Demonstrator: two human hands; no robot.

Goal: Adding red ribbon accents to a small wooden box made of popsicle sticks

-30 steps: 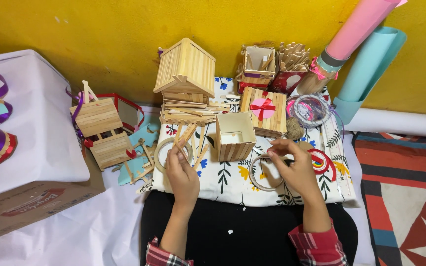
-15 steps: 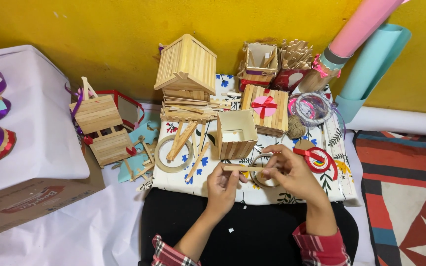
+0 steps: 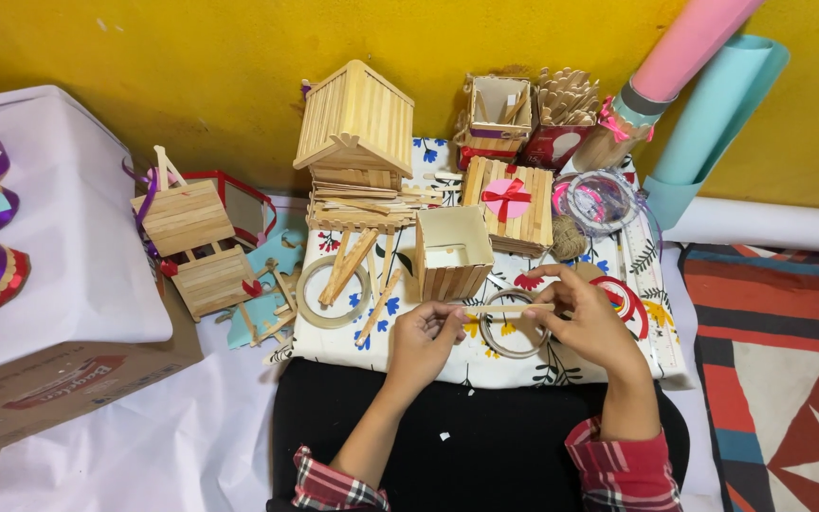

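Both hands hold one flat wooden craft stick (image 3: 507, 309) level between them. My left hand (image 3: 422, 343) pinches its left end and my right hand (image 3: 582, 319) grips its right end. Under the stick a clear tape ring (image 3: 507, 338) lies on the flowered cloth (image 3: 542, 360). Just beyond my hands stands an open square box of sticks (image 3: 453, 252). Loose sticks (image 3: 351, 265) lie across a second tape ring (image 3: 330, 294) to the left.
A stick-built house (image 3: 354, 118) stands at the back by the yellow wall. A stick box with a red bow (image 3: 510, 202), a stick holder (image 3: 500, 112), a twine ball (image 3: 569, 237), paper rolls (image 3: 713, 85) and a cardboard box (image 3: 68, 379) surround the cloth.
My left hand left the loose sticks by the left tape ring and came right with a stick. Both hands now hold that stick over the clear ring.
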